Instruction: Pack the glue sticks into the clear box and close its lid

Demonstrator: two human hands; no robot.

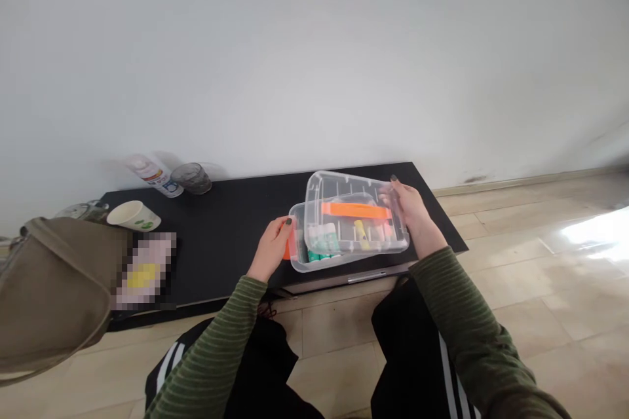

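A clear plastic storage box [301, 263] sits near the front edge of the black cabinet top. Its see-through lid [314, 196], with an orange handle [356, 210], is tilted over the box and covers most of it. My right hand [410, 209] grips the lid by its right end. At the box's left end, my left hand [272, 245] is closed around the orange latch [289, 241]. Inside the box are several green-and-white bottles [314, 255] and, seen through the lid, a yellow item [361, 234] I cannot make out.
On the left of the cabinet top [236, 222] stand a spray can [156, 175], a dark glass [191, 178] and a paper cup [132, 216]. A brown bag [54, 288] lies at the far left, beside a blurred-out packet [145, 272]. A wall [314, 65] rises behind.
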